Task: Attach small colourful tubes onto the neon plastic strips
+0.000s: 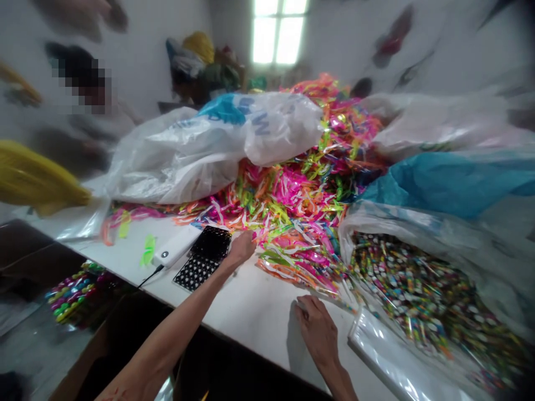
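My left hand (pixel 242 248) is closed at the near edge of a heap of brightly coloured, clear-wrapped plastic pieces (pixel 292 189). Its fingertips are hidden, so what it grips, if anything, does not show. Over the white table (pixel 259 312), my right hand (pixel 317 328) has its fingers curled in, and no held object can be made out. Flat clear packs with pink, orange and green contents (pixel 301 256) lie between the two hands. Just left of my left hand lies a black, partly white-dotted flat item (pixel 203 259).
A white box-like device (pixel 178 245) with a black cable sits at left. On the right are a clear bag of small multicoloured pieces (pixel 418 295) and a stack of clear plastic sleeves (pixel 388 351). Large white sacks (pixel 179 161) lie behind. A person (pixel 100 128) is at far left.
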Motion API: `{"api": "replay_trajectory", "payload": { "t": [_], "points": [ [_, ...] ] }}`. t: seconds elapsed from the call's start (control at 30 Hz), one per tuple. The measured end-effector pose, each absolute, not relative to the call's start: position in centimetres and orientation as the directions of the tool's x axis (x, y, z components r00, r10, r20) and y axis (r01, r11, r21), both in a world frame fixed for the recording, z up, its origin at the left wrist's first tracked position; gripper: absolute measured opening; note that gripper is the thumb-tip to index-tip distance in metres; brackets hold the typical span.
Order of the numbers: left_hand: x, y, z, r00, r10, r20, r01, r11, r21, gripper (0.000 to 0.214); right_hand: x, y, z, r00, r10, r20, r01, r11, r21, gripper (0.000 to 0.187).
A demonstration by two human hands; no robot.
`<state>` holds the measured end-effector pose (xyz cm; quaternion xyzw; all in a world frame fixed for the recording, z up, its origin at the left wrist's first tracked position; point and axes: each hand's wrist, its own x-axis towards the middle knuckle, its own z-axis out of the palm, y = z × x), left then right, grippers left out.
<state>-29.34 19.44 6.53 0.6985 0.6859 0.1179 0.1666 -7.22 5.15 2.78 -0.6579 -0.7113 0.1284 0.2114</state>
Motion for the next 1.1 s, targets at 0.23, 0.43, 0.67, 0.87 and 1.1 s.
{"api": "replay_trajectory", "payload": {
  "t": [0.23, 0.43, 0.67, 0.87, 1.1],
  "points": [
    [-27.7, 14.5, 7.1, 0.067, 0.997, 0.040, 0.889, -0.078, 0.452, 0.018, -7.9, 5.1, 3.0, -0.053, 0.987, 0.153, 0.918, 0.108, -0.382, 0.021],
    [-23.8, 14.4, 7.2, 0.320, 0.936, 0.147, 0.782, -0.348, 0.517, 0.025, -8.0, 4.8, 3.2, -0.095, 0.978, 0.187, 0.914, 0.160, -0.372, 0.020],
    [-25.6, 21.4, 8.2, 0.099, 0.991, 0.086, 0.863, -0.129, 0.488, 0.026, -8.0, 4.6, 1.9, -0.082, 0.952, 0.294, 0.900, 0.198, -0.389, 0.018],
    [-25.2, 27.2, 6.8, -0.018, 0.997, 0.076, 0.892, -0.019, 0.452, 0.031, -8.6, 4.7, 1.0, -0.035, 0.933, 0.357, 0.907, 0.180, -0.382, 0.019],
    [-25.2, 28.1, 4.5, 0.013, 0.993, 0.115, 0.937, -0.052, 0.344, 0.023, -9.0, 4.5, 1.0, 0.020, 0.937, 0.349, 0.905, 0.131, -0.405, 0.022]
  ]
}}
